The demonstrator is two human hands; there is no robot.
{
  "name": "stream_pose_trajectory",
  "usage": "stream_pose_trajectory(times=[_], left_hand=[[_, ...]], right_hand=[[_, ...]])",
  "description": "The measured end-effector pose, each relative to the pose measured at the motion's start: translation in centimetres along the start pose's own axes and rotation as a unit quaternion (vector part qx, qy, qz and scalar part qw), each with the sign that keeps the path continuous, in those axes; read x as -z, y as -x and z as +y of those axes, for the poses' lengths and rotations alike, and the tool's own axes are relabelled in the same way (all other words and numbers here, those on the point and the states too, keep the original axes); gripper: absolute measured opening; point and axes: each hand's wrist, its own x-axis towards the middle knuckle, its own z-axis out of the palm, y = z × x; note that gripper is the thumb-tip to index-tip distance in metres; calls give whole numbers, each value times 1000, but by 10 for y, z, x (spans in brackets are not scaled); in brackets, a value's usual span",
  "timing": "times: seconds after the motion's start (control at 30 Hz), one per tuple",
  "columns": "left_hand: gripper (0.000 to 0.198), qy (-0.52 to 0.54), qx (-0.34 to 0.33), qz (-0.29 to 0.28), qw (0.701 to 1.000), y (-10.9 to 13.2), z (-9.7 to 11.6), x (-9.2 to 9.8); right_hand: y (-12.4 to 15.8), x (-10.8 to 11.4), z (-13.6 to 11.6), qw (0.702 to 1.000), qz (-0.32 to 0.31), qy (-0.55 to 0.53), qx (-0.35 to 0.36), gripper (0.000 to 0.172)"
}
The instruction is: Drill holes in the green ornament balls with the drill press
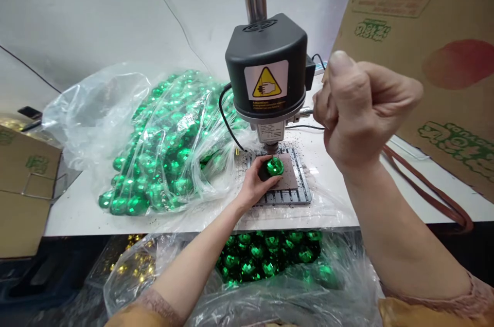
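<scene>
Under the spindle of a black drill press, my left hand grips a shiny green faceted ball between thumb and fingers. The ball rests over a flat brownish plate on the grey slotted base. Raised at the machine's right side, my right hand is closed in a fist around the end of a metal lever; most of the lever is hidden by the fingers.
Clear plastic bags of green balls lie left on the white table and below its front edge. A cardboard box stands right, another far left. A brown strap lies right; a black cable hangs beside the machine.
</scene>
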Motion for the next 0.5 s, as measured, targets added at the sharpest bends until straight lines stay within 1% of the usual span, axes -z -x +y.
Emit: stream_pose_trajectory(times=[0.1, 0.27, 0.43, 0.5], left_hand=[[53, 3, -7, 4, 1000, 0, 1, 0], [52, 7, -17, 5, 1000, 0, 3, -1], [53, 8, -12, -1, 1000, 0, 2, -1], [54, 13, -13, -2, 1000, 0, 1, -1]], right_hand=[[12, 2, 1, 999, 31, -14, 19, 55], [26, 4, 4, 997, 72, 16, 28, 60], [33, 6, 7, 995, 80, 42, 37, 59], [34, 9, 8, 994, 83, 49, 54, 60]])
